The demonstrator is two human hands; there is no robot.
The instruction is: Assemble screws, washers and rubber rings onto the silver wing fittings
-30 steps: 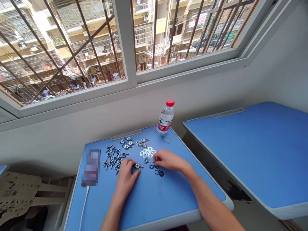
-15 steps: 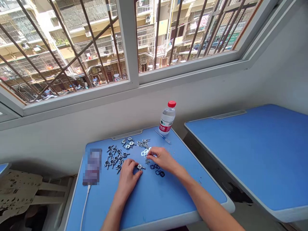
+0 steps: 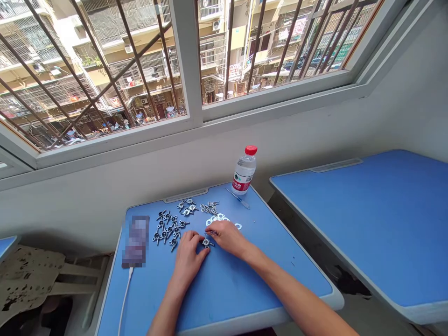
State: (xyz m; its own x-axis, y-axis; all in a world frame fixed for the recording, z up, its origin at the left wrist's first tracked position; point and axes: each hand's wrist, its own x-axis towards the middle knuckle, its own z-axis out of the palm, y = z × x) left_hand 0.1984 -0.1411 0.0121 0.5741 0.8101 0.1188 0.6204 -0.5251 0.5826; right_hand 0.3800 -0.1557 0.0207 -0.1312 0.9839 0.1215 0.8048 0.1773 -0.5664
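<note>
My left hand [image 3: 190,252] rests on the blue desk, its thumb and fingers closed around the edge of a small metal fitting [image 3: 206,243] with short stubs. Right above that fitting, my right hand [image 3: 228,238] pinches something too small to name. Several similar fittings with black centres [image 3: 170,230] lie left of my left hand. Silver fittings [image 3: 187,207] sit farther back, beside a heap of thin metal pieces with looped ends [image 3: 210,207]. Flat, holed silver plates [image 3: 219,217] show just beyond my right hand, partly covered by it.
A water bottle with a red cap [image 3: 244,171] stands at the desk's back right corner, a pen [image 3: 238,199] in front of it. A blurred-out phone-like object [image 3: 136,240] with a white cable [image 3: 125,298] lies at the left. Another blue desk [image 3: 367,224] is to the right.
My right hand has moved left and toward me, from the small parts by the silver plates to above the fitting. It now hides the black rings. My left hand keeps its hold.
</note>
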